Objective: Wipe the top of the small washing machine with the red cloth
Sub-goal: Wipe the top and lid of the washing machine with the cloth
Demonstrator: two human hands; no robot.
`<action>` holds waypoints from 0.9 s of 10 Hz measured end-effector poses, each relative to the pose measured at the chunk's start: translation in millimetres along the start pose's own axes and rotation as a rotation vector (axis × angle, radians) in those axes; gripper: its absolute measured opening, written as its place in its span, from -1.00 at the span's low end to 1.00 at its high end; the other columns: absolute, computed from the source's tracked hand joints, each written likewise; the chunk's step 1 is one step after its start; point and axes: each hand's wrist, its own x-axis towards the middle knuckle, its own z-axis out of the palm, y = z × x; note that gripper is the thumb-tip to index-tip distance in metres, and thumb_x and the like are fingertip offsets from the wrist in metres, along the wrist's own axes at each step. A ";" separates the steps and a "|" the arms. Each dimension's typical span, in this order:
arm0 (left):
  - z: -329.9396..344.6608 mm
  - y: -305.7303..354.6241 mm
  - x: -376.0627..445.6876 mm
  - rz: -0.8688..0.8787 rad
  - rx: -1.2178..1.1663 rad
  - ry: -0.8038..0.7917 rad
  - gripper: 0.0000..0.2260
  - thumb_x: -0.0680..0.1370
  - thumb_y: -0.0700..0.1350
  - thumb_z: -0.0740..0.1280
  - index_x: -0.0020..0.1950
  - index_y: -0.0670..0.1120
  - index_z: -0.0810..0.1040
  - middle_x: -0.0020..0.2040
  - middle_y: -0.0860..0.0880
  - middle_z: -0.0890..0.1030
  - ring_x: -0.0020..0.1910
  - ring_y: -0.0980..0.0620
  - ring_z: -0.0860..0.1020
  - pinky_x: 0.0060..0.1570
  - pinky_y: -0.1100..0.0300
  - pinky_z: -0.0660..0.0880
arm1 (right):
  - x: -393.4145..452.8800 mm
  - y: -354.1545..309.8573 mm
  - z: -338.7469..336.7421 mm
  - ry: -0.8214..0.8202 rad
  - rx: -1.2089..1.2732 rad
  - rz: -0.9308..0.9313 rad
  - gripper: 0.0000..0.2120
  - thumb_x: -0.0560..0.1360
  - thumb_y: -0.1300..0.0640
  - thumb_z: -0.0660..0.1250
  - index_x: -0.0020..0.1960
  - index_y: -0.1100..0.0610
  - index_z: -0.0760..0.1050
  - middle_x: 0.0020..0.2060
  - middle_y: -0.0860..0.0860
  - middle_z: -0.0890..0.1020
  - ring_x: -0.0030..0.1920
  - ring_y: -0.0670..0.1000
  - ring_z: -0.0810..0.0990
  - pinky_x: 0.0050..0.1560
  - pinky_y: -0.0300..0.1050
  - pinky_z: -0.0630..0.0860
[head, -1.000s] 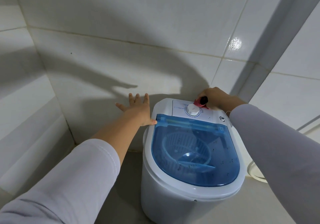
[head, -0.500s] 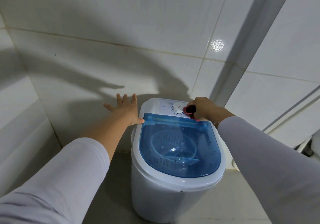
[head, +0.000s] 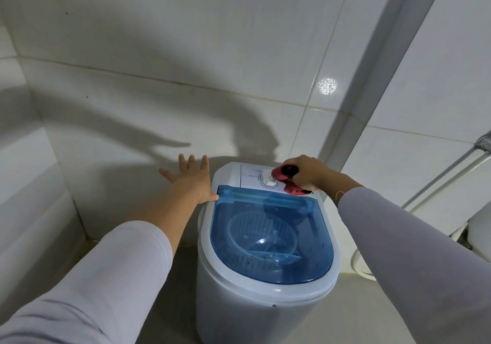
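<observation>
A small white washing machine with a see-through blue lid stands on the floor against the tiled wall. At its back is a white control panel with a round dial. My right hand is closed on the red cloth, pressing it on the panel just right of the dial. My left hand is flat with fingers spread, its thumb touching the machine's back left corner beside the lid.
White tiled walls close in behind and on the left. A white pipe or corner trim runs up the wall at right. White hoses and a white fixture sit to the right of the machine.
My right hand has kept the red cloth moving over the control panel near the dial, between its left and right sides. My left hand has stayed at the machine's back left corner.
</observation>
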 end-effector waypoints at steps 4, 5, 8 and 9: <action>0.3 -2.6 2.7 0.017 -0.038 -0.013 -0.06 0.49 0.22 0.32 0.56 -0.02 -0.30 0.58 -0.14 -0.22 0.54 -0.21 -0.27 0.34 -0.46 -0.08 | 29.8 -19.2 15.0 0.079 -0.062 0.005 -0.68 0.41 0.25 0.29 0.16 0.14 0.54 0.06 0.15 0.62 -0.06 0.10 0.49 -0.03 -0.07 0.45; 0.4 -2.8 2.8 0.020 -0.035 -0.014 -0.06 0.49 0.21 0.33 0.56 -0.02 -0.30 0.58 -0.14 -0.22 0.54 -0.21 -0.27 0.33 -0.46 -0.09 | 29.9 -19.1 17.3 0.083 -0.072 -0.021 -0.69 0.44 0.22 0.28 0.17 0.12 0.55 0.07 0.14 0.62 -0.04 0.10 0.50 -0.01 -0.07 0.46; 2.0 -2.1 0.8 -0.003 -0.040 -0.015 -0.05 0.48 0.23 0.32 0.56 -0.02 -0.31 0.58 -0.13 -0.23 0.54 -0.20 -0.27 0.35 -0.46 -0.08 | 18.6 -9.3 12.5 0.008 -0.156 -0.115 -0.59 0.40 0.39 0.35 0.16 0.04 0.60 0.09 0.07 0.60 0.10 0.11 0.54 -0.03 -0.19 0.42; 3.9 -1.3 -0.2 -0.018 -0.055 0.005 -0.05 0.48 0.23 0.32 0.56 -0.02 -0.30 0.58 -0.14 -0.21 0.54 -0.20 -0.26 0.35 -0.45 -0.06 | 11.8 -8.0 1.1 -0.112 -0.166 -0.103 -0.71 0.45 0.30 0.37 0.11 0.04 0.63 -0.03 0.03 0.56 -0.09 0.04 0.56 -0.17 -0.24 0.50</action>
